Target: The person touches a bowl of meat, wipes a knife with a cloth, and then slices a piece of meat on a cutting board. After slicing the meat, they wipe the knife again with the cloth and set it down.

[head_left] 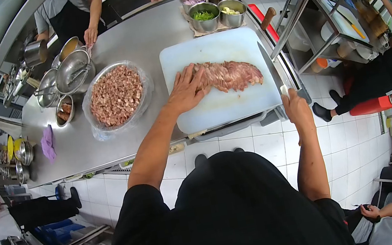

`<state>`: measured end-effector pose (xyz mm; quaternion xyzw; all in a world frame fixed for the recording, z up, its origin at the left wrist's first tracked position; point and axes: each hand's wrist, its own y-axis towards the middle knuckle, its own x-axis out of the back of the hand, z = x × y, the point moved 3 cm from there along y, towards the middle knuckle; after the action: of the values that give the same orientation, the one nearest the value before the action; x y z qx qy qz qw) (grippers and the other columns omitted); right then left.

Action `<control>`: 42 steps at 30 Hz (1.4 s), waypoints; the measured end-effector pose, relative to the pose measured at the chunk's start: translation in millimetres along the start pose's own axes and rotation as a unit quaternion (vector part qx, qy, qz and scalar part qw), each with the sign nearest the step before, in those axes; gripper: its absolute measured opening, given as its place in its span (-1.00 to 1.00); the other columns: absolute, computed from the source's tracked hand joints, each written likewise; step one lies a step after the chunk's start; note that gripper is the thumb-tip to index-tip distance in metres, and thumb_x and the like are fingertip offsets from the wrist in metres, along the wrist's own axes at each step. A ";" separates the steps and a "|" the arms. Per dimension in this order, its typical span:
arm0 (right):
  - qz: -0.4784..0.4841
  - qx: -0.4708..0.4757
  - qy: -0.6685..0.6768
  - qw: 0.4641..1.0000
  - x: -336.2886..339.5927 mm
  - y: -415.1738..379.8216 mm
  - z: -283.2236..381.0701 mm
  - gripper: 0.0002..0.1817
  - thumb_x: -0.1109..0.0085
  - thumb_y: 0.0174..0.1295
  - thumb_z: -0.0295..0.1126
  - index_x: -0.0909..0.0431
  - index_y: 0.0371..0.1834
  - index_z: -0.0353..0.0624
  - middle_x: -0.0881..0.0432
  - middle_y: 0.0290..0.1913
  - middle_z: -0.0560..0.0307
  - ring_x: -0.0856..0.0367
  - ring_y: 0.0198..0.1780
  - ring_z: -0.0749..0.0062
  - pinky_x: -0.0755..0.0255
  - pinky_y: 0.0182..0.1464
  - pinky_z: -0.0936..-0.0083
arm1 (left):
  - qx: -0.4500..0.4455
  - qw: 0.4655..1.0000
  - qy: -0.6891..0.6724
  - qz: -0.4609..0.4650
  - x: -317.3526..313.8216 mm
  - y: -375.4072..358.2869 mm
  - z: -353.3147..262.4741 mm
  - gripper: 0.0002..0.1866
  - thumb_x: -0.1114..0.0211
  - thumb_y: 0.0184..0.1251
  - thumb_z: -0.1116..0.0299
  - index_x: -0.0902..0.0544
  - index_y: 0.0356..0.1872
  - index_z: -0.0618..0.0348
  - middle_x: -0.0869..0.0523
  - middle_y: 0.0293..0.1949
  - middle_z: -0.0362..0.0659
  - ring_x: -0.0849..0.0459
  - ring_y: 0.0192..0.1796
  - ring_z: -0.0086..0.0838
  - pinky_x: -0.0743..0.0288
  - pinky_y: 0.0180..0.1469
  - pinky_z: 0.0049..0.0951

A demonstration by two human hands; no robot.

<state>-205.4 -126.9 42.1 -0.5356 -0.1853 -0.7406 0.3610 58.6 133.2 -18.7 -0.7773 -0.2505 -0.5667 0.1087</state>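
Observation:
A piece of raw meat (235, 74), cut into thin slices at least in part, lies across a white cutting board (225, 110). My left hand (186, 89) rests flat on the meat's left end with its fingers spread. At the board's right edge my right hand (297, 104) is closed round the light handle of a large knife (272, 71). The blade points away from me along the board's right side, apart from the meat. Left of the board stands a plastic-lined bowl of diced meat (116, 95).
Metal pots (206, 26) with greens and other ingredients stand behind the board. Pans (74, 72) and a purple cloth (47, 143) are on the left. A wooden handle (268, 18) juts up at the back right. Other people stand across the table and at both sides.

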 end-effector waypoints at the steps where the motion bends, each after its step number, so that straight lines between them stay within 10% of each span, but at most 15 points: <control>1: 0.002 0.006 -0.019 1.000 -5.8 0.3 -3.7 -0.64 0.02 0.48 -0.15 -0.43 0.00 -0.28 -0.67 -0.26 -0.50 -0.66 -0.14 -0.45 -0.50 -0.04 -0.20 | -0.009 1.000 -0.009 0.002 2.4 1.6 -0.6 -0.17 -0.14 0.46 -0.14 -0.08 0.63 -0.09 0.05 0.63 0.15 0.07 0.67 -0.02 0.23 0.65 0.01; 16: -0.020 0.026 -0.017 0.999 -24.3 -4.9 -7.9 -0.70 -0.01 0.45 -0.23 -0.39 -0.05 -0.29 -0.69 -0.33 -0.42 -0.69 -0.20 -0.36 -0.52 -0.11 -0.17 | -0.008 0.999 -0.038 -0.012 -12.6 54.8 -9.6 -0.49 0.04 0.58 0.09 -0.46 0.47 -0.15 -0.44 0.47 -0.07 -0.24 0.57 -0.07 0.08 0.60 0.09; 42: 0.026 0.004 0.018 0.999 -22.8 4.3 -14.2 -0.67 0.07 0.44 -0.23 -0.44 0.07 -0.26 -0.70 -0.23 -0.44 -0.71 -0.15 -0.33 -0.52 -0.02 -0.14 | 0.032 0.993 0.039 0.103 -7.9 57.5 -63.6 -0.43 0.27 0.67 -0.04 -0.21 0.60 -0.26 -0.20 0.61 -0.16 -0.01 0.66 -0.18 0.24 0.65 0.00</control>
<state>-207.8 -131.6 15.4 -0.5255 -0.1673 -0.7397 0.3856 33.6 53.4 1.8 -0.7725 -0.1831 -0.5739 0.2007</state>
